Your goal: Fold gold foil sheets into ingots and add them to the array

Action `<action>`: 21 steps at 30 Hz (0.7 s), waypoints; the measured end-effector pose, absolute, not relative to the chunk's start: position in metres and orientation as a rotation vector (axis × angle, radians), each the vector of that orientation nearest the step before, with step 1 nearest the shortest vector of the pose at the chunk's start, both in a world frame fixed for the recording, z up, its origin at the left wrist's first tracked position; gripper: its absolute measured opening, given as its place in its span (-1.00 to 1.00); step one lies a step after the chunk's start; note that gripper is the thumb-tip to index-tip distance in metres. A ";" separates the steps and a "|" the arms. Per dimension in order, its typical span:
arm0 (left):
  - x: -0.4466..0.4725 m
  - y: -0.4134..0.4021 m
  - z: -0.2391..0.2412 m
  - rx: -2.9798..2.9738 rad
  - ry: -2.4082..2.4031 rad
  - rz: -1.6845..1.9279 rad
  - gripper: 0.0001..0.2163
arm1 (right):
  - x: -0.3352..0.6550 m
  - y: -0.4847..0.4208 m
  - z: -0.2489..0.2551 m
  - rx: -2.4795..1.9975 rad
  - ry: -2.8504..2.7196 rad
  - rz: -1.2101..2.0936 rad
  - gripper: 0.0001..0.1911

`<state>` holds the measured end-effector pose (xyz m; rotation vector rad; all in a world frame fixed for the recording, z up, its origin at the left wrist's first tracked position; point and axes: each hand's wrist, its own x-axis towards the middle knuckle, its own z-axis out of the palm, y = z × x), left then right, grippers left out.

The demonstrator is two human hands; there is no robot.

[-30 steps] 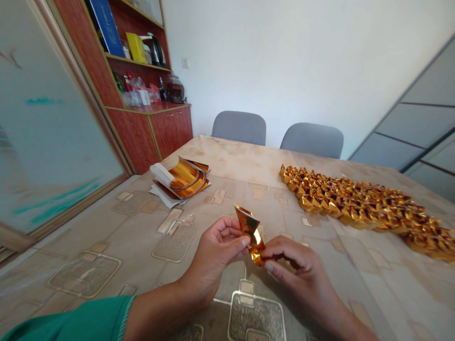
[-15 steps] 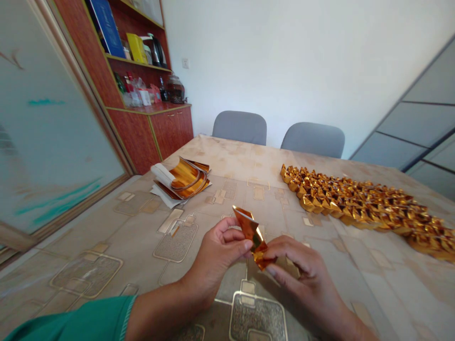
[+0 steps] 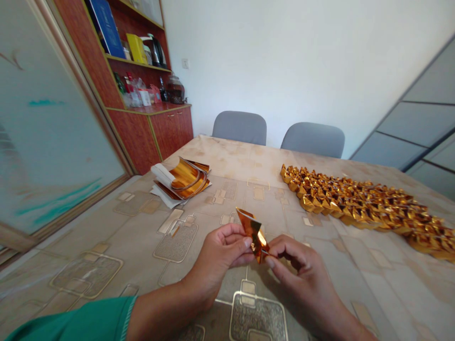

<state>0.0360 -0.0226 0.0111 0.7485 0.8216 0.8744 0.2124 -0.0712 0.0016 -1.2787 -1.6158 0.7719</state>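
A small folded piece of gold foil paper (image 3: 253,232) is held just above the table, between both hands. My left hand (image 3: 219,260) pinches its left side with thumb and fingers closed. My right hand (image 3: 302,274) pinches its lower right end, fingers curled. A stack of flat gold foil sheets (image 3: 183,180) with white backing lies at the far left of the table. A large heap of finished folded gold pieces (image 3: 359,203) stretches along the right side.
The table (image 3: 106,246) has a beige patterned plastic cover. Two grey chairs (image 3: 240,127) stand at the far edge. A red-brown cabinet (image 3: 152,128) with shelves of bottles and boxes stands at the back left. A glass panel (image 3: 42,132) runs along the left.
The gold piece has been turned and squeezed narrower between my fingertips. My right fingers have moved up closer to my left hand. The view has barely shifted.
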 end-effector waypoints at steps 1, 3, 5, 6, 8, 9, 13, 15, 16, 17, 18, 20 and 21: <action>0.036 -0.023 0.011 0.757 0.824 0.869 -0.71 | 0.211 -0.071 0.001 -1.310 -1.585 0.787 -0.85; 0.037 -0.024 0.009 0.771 0.826 0.857 -0.72 | 0.209 -0.070 0.001 -1.361 -1.528 0.800 -0.83; 0.038 -0.024 0.008 0.781 0.826 0.852 -0.72 | 0.206 -0.070 0.001 -1.396 -1.495 0.802 -0.81; 0.039 -0.025 0.008 0.782 0.827 0.851 -0.72 | 0.205 -0.070 0.001 -1.411 -1.488 0.799 -0.81; 0.040 -0.026 0.007 0.781 0.831 0.854 -0.72 | 0.203 -0.070 0.001 -1.444 -1.487 0.782 -0.80; 0.041 -0.026 0.007 0.781 0.835 0.854 -0.72 | 0.203 -0.070 0.002 -1.462 -1.490 0.770 -0.80; 0.042 -0.027 0.008 0.789 0.847 0.846 -0.70 | 0.201 -0.070 0.001 -1.512 -1.526 0.698 -0.80; 0.043 -0.027 0.008 0.800 0.845 0.839 -0.70 | 0.201 -0.070 0.001 -1.519 -1.570 0.614 -0.79; 0.043 -0.028 0.008 0.807 0.843 0.835 -0.70 | 0.200 -0.070 0.001 -1.519 -1.600 0.564 -0.78; 0.042 -0.028 0.008 0.813 0.840 0.831 -0.70 | 0.200 -0.071 0.001 -1.519 -1.627 0.513 -0.78; 0.042 -0.029 0.008 0.820 0.834 0.826 -0.71 | 0.200 -0.071 0.001 -1.517 -1.653 0.472 -0.78; 0.043 -0.030 0.008 0.832 0.823 0.821 -0.72 | 0.199 -0.072 0.002 -1.508 -1.686 0.420 -0.78; 0.043 -0.030 0.007 0.836 0.820 0.824 -0.73 | 0.198 -0.072 0.003 -1.502 -1.688 0.409 -0.77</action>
